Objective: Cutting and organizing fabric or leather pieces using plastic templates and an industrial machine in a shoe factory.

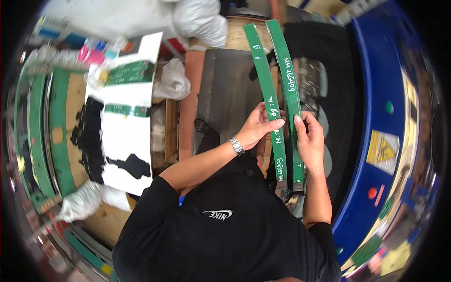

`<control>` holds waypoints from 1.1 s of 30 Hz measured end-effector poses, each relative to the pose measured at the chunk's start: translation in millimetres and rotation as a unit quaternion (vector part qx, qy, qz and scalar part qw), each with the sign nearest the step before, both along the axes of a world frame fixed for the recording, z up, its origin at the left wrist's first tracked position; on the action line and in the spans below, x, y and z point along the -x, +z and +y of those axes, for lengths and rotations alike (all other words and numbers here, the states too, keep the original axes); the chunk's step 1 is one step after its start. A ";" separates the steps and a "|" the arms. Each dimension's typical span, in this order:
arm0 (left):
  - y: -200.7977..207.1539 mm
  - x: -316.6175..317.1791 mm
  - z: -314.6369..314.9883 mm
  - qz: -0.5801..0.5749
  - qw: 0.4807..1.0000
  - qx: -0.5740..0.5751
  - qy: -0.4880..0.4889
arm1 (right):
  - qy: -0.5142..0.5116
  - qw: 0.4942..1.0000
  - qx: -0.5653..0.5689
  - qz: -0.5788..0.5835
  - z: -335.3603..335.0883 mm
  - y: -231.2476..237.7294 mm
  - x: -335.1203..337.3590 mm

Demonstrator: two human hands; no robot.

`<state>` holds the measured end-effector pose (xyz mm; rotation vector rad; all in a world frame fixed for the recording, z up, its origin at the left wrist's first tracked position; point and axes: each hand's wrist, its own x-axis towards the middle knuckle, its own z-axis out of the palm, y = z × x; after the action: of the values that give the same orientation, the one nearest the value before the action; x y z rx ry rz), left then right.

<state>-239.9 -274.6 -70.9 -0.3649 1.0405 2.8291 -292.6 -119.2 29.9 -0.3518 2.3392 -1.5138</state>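
Observation:
My left hand [258,126] grips a long, narrow green strip [264,75] near its middle, thumb on its face. My right hand [309,136] is closed around a second green strip [287,70], thumb along its face. The strips stand side by side, nearly parallel and slightly apart, their lower ends close to my body. Both carry white handwritten marks, and their lower ends look dark. A metal-banded watch sits on my left wrist. What my fingers do behind the strips is hidden.
At left, a white table [127,134] bears stacked black cut pieces [88,136], a loose black piece [134,165] and more green strips [129,74]. A blue machine [376,84] with a yellow warning sticker and a red button curves along the right. A dark board [223,80] lies ahead.

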 end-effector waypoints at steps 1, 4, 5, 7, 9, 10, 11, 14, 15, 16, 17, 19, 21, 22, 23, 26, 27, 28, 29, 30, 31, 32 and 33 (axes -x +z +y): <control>-0.7 -5.9 -7.5 -0.005 1.000 0.002 0.020 | 0.027 0.999 -0.007 0.017 -12.5 -4.5 1.4; 1.2 -22.1 -36.8 -0.017 0.996 0.007 0.084 | 0.099 0.995 -0.020 0.005 -54.0 -20.3 5.7; -1.3 -27.9 -48.4 -0.015 0.995 0.011 0.099 | 0.126 0.992 -0.022 0.003 -70.5 -25.7 6.8; -10.5 -38.0 -70.7 -0.016 0.990 0.011 0.137 | 0.176 0.984 -0.026 -0.005 -107.6 -30.1 6.9; -16.8 -51.0 -104.7 -0.033 0.984 0.018 0.172 | 0.216 0.976 -0.013 -0.022 -152.3 -37.4 1.2; -19.3 -57.4 -123.8 -0.031 0.981 0.017 0.192 | 0.228 0.973 -0.004 -0.042 -175.8 -41.4 -1.1; -23.5 -64.7 -141.6 -0.038 0.975 0.022 0.216 | 0.248 0.968 -0.007 -0.041 -200.8 -45.2 -2.8; -31.6 -82.0 -189.0 -0.041 0.963 0.022 0.267 | 0.337 0.940 -0.035 -0.044 -266.4 -47.3 -5.1; -34.3 -86.3 -206.7 -0.042 0.955 0.018 0.294 | 0.345 0.933 -0.046 -0.095 -289.3 -51.7 -2.1; -36.6 -91.0 -222.4 -0.044 0.946 0.015 0.321 | 0.359 0.927 -0.050 -0.095 -311.5 -55.2 -3.6; -47.0 -93.5 -239.3 -0.040 0.939 0.030 0.341 | 0.364 0.919 -0.018 -0.151 -337.5 -59.1 -4.9; -49.5 -103.4 -274.8 -0.052 0.928 0.032 0.368 | 0.388 0.894 -0.006 -0.223 -383.9 -70.3 -2.8; -54.6 -112.1 -309.1 -0.066 0.909 0.057 0.407 | 0.415 0.880 -0.015 -0.229 -431.4 -81.9 -7.3; -62.9 -118.4 -326.2 -0.077 0.902 0.082 0.418 | 0.436 0.870 -0.019 -0.230 -455.1 -89.7 -10.3; -71.9 -124.1 -346.6 -0.069 0.898 0.080 0.428 | 0.445 0.865 -0.022 -0.232 -481.0 -97.5 -13.7; -82.2 -153.2 -403.1 -0.193 0.903 0.049 0.380 | 0.468 0.837 -0.037 -0.280 -555.6 -130.8 -29.0; -87.1 -165.9 -413.9 -0.236 0.882 0.048 0.404 | 0.486 0.826 -0.030 -0.283 -580.0 -152.1 -35.7; -94.3 -176.9 -421.2 -0.278 0.860 0.045 0.426 | 0.502 0.816 -0.025 -0.285 -602.7 -174.7 -40.6; -101.9 -191.2 -425.8 -0.301 0.846 0.041 0.438 | 0.510 0.810 -0.028 -0.287 -627.7 -197.8 -45.6; -108.7 -206.9 -428.3 -0.325 0.832 0.036 0.448 | 0.520 0.800 -0.051 -0.294 -652.1 -222.4 -50.5; -112.2 -224.2 -425.1 -0.321 0.820 0.014 0.474 | 0.531 0.788 -0.075 -0.302 -670.0 -246.5 -56.5; -114.4 -242.6 -419.2 -0.316 0.805 -0.008 0.502 | 0.540 0.781 -0.080 -0.305 -685.7 -266.9 -63.6; -117.0 -261.8 -409.8 -0.343 0.783 -0.013 0.519 | 0.547 0.777 -0.088 -0.298 -703.0 -285.3 -71.1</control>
<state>21.9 -684.4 -187.9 -2.3683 0.7037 2.8866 -221.5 -822.2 -255.4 -0.8370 1.2777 -0.6464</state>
